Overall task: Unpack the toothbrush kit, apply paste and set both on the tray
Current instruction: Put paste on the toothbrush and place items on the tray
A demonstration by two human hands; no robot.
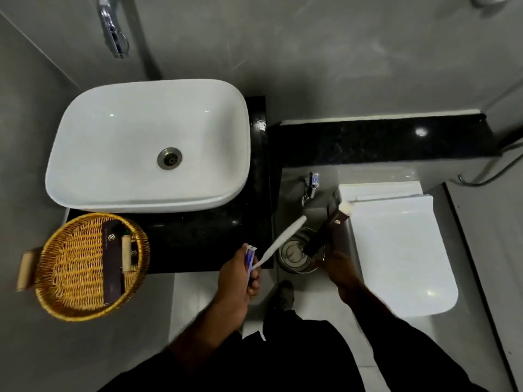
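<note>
My left hand (237, 275) grips both a white toothbrush (283, 239), which points up and to the right, and a small blue-and-white toothpaste tube (250, 258). My right hand (338, 268) holds a dark brown kit box (325, 232) with a white piece sticking out of its top end, above a steel bin (300, 254) on the floor. A woven yellow tray (70, 264) sits on the black counter's front left corner with dark brown packets (111, 264) lying in it.
A white basin (147, 145) fills the black counter (198, 239), with a chrome tap (113, 29) on the wall above. A white toilet with its lid down (396, 250) stands to the right, below a black ledge (382, 142). My shoe (283, 295) is on the tiled floor.
</note>
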